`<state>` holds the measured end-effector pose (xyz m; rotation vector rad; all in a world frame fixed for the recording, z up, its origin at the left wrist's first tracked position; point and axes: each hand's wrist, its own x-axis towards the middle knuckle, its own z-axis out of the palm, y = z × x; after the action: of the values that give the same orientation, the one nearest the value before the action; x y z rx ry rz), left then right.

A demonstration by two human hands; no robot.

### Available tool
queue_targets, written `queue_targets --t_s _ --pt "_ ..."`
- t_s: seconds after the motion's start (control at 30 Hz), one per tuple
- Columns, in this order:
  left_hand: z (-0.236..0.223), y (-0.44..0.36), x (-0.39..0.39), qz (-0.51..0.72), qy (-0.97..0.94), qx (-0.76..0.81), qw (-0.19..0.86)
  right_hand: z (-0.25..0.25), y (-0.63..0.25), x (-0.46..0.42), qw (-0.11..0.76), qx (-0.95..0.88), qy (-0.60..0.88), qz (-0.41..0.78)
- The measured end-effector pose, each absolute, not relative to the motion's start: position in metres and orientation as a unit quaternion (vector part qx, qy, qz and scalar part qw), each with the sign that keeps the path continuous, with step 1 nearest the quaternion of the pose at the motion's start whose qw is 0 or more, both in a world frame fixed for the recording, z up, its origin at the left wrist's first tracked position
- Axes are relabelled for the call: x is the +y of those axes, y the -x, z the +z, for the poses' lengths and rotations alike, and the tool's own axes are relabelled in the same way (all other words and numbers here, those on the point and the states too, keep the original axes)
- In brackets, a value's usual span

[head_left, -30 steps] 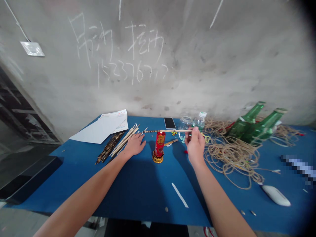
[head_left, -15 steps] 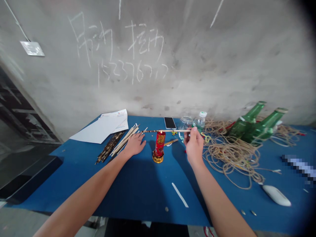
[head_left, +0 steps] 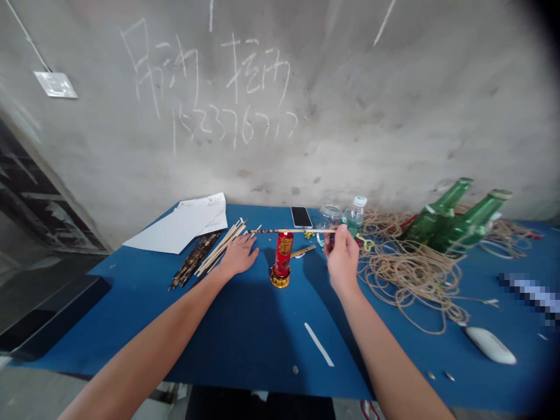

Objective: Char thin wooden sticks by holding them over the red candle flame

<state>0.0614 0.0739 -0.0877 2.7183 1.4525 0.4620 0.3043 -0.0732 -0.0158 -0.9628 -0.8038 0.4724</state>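
My right hand (head_left: 343, 259) pinches one end of a thin wooden stick (head_left: 311, 231) between thumb and fingers. The stick lies level across the top of a lit red candle (head_left: 283, 256), and its far half carries dark scorch marks. Under the candle is a gold base (head_left: 280, 281). My left hand (head_left: 238, 255) rests open on the table, fingers spread, at the edge of a bundle of pale sticks (head_left: 219, 249). Left of these lies a pile of dark, scorched sticks (head_left: 195, 261).
White paper sheets (head_left: 175, 224) lie at the back left, a black box (head_left: 56, 321) at the left edge. Behind the candle are a phone (head_left: 301, 217), a glass jar (head_left: 329, 216) and a plastic bottle (head_left: 355, 213). Tangled cord (head_left: 406, 286) and green bottles (head_left: 466, 224) occupy the right.
My right hand has shifted slightly left, and the stick has slid left over the candle with it. My left hand has stayed in place.
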Motion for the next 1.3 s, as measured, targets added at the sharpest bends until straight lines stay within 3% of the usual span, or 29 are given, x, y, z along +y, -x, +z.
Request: queue_targets --t_s 1.3 --pt "-0.083 -0.0617 0.0704 0.146 -0.872 0.467 0.008 -0.0161 -0.2943 -0.0752 0.777 -0.377 0.444 0.237"
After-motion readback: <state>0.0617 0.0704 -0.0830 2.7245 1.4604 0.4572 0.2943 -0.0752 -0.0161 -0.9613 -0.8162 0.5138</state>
